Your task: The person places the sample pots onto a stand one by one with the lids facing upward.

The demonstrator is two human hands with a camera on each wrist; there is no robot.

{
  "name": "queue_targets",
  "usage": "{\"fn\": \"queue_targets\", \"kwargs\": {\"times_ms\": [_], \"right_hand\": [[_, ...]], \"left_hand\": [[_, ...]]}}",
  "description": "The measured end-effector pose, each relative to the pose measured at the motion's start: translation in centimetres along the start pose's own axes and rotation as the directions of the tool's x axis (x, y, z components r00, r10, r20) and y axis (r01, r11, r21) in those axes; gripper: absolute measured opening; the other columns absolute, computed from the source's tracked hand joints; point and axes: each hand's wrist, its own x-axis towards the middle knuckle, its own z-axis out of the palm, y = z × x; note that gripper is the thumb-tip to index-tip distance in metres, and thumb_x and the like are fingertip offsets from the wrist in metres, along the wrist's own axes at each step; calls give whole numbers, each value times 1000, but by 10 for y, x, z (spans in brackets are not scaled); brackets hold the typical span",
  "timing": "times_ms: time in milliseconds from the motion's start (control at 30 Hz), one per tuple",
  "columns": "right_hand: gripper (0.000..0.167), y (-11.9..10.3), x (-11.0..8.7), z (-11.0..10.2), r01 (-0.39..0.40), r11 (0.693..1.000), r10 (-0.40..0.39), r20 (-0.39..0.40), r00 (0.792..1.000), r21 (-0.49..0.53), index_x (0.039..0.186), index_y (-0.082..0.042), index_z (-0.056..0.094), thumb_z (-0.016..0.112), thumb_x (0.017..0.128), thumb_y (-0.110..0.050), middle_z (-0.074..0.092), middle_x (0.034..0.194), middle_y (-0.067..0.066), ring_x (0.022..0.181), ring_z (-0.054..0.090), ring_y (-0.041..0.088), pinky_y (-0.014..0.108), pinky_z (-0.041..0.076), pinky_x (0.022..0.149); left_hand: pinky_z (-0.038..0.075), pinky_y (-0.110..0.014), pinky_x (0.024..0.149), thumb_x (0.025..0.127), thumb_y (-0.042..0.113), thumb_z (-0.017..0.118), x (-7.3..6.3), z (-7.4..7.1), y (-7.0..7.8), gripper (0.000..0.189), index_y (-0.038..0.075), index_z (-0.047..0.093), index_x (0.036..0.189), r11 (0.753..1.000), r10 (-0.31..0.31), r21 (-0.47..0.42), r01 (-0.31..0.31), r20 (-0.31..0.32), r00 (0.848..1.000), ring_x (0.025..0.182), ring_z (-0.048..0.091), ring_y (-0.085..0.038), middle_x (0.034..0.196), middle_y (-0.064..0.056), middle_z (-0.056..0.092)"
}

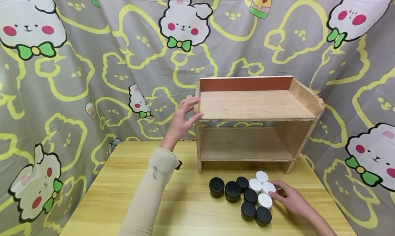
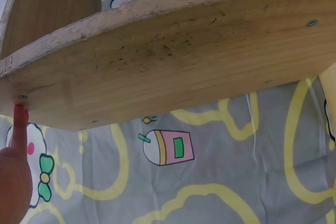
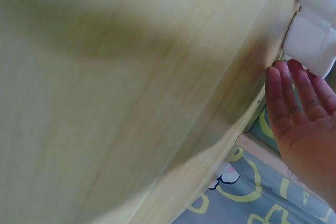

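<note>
A small two-tier wooden shelf [image 1: 247, 140] stands on the table, its side panel [image 2: 157, 61] filling the left wrist view. My left hand [image 1: 182, 119] holds the front of that left panel, with the thumb at its front edge and a fingertip on the outer face. At the front right of the table, my right hand [image 1: 290, 196] pinches a round white jar [image 1: 268, 188] from its right side. In the right wrist view my fingers [image 3: 304, 87] reach the jar's lower edge. Other white jars [image 1: 264, 201] and several round black jars [image 1: 232, 191] crowd beside it.
The wooden table [image 1: 123, 181] ends at a grey curtain [image 1: 102, 71] printed with cartoon animals, which hangs behind and along both sides. The shelf has a reddish-brown back strip [image 1: 247, 84] above its top board. The jars lie just in front of the shelf's legs.
</note>
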Motion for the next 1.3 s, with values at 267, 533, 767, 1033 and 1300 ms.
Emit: {"fn": "queue_targets", "kwargs": {"times_ms": [267, 533, 767, 1033, 1300], "right_hand": [[41, 0, 4, 0, 51, 998, -50, -6, 999, 28, 130, -6, 65, 74, 97, -28, 72, 114, 6, 90, 62, -1, 25, 57, 77], [40, 3, 6, 1, 25, 999, -25, 3, 1000, 43, 128, -6, 65, 73, 97, -29, 71, 119, 10, 92, 65, 3, 25, 58, 79], [34, 3, 4, 1, 63, 993, -58, -45, 997, 96, 126, -5, 65, 74, 97, -21, 69, 123, 17, 96, 67, 0, 24, 61, 81], [36, -1, 0, -4, 60, 990, -44, -123, 991, 131, 123, 1, 65, 77, 93, -14, 68, 122, 24, 90, 68, -4, 22, 62, 77], [32, -5, -1, -6, 137, 983, -106, -222, 969, 126, 119, 1, 67, 79, 90, -7, 71, 110, 18, 83, 65, -6, 21, 61, 69]], "left_hand": [[52, -39, 112, 94, 11, 76, 0, -3, 0, 51, 8, 59, 142, 1000, -9, 11, 9, 1, 1000, 136, 54, -25, 150, -8, 51], [55, -43, 108, 94, 11, 76, -2, -3, 0, 50, 10, 60, 141, 999, -36, -7, 36, 3, 999, 138, 52, -23, 150, -4, 51], [55, -37, 107, 94, 12, 76, -3, -2, -1, 49, 9, 60, 141, 999, -37, 4, 37, 7, 999, 139, 52, -21, 151, -4, 51], [55, -37, 107, 94, 11, 76, -2, -1, -1, 49, 5, 60, 140, 1000, -27, -7, 27, -4, 1000, 139, 52, -22, 150, -5, 51], [55, -34, 106, 94, 12, 77, -1, 0, 1, 50, 11, 61, 141, 999, -37, -10, 37, -9, 999, 133, 56, -22, 150, -5, 51]]}}
